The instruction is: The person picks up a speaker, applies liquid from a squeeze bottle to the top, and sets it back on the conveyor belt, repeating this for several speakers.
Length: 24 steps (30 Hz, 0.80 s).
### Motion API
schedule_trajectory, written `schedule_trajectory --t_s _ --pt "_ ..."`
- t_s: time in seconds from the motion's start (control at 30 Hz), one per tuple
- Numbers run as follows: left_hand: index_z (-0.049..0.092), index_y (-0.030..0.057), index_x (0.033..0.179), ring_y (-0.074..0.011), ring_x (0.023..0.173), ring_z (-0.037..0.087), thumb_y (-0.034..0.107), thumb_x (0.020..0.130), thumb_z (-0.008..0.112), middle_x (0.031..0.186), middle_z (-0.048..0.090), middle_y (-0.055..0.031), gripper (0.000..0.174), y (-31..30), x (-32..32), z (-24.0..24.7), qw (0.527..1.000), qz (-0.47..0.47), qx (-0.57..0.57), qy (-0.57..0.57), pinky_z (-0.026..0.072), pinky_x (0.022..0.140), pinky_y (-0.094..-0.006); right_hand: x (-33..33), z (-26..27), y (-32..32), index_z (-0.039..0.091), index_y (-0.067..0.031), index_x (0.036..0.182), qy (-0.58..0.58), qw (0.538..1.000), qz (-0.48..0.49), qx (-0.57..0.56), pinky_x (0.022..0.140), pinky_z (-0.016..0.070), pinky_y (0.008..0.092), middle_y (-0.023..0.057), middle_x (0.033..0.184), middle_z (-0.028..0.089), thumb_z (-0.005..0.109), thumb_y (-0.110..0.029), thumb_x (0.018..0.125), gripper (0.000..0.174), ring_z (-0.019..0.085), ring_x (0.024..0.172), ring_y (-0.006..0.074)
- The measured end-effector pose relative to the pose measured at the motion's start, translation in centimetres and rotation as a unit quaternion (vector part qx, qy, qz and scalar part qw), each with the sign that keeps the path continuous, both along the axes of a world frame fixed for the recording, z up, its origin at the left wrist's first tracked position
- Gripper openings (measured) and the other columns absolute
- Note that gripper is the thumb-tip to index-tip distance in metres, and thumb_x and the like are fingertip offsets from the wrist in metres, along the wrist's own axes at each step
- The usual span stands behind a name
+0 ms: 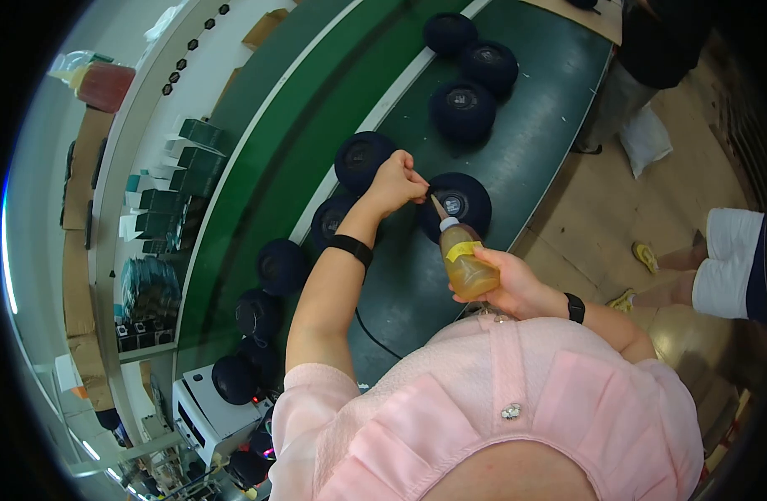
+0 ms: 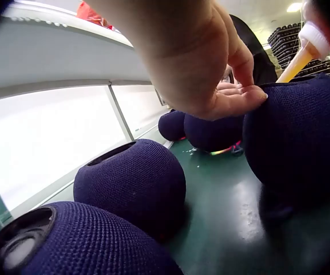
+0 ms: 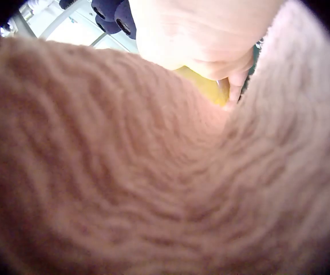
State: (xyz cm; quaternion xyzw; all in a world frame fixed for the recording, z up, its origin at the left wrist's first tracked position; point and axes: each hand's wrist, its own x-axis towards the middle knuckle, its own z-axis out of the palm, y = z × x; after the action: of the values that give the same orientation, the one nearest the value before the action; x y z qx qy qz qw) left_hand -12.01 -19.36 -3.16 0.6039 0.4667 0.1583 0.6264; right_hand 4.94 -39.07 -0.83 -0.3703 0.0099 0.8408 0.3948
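A round, navy fabric-covered speaker (image 1: 475, 213) sits on the green work surface, its dark recessed opening facing up. At the opening's rim my left hand (image 1: 395, 184) pinches the fabric edge between thumb and fingers, shown close in the left wrist view, where the speaker (image 2: 305, 137) fills the right side. My right hand (image 1: 519, 288) grips a clear squeeze bottle (image 1: 469, 271) of amber liquid with a yellow label. Its tapered nozzle (image 2: 297, 64) points down at the rim, near my left fingertips. In the right wrist view, pink cloth (image 3: 125, 154) hides most of the bottle.
More navy speakers (image 1: 463, 108) stand farther along the bench, and others (image 1: 281, 265) line its left edge. A black cable (image 1: 373, 336) crosses the surface near my body. Small dark green boxes (image 1: 195, 171) fill the left shelf. Another person's legs (image 1: 680, 265) show at right.
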Motion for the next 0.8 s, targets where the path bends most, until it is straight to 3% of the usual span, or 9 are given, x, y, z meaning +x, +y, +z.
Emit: schedule_trajectory --t_s 0.8 --pt "0.032 0.0069 0.089 -0.0194 0.062 0.06 -0.008 0.065 0.062 0.075 0.06 -0.0156 0.041 -0.2 0.0 -0.2 0.999 0.021 0.02 0.013 0.0536 0.056 -0.0314 1.7 0.2 -0.1 0.042 0.0002 0.121 -0.014 0.999 0.044 0.015 0.08 0.0497 0.0456 0.0169 0.11 0.054 0.044 -0.037 0.09 0.048 0.058 0.096 0.0318"
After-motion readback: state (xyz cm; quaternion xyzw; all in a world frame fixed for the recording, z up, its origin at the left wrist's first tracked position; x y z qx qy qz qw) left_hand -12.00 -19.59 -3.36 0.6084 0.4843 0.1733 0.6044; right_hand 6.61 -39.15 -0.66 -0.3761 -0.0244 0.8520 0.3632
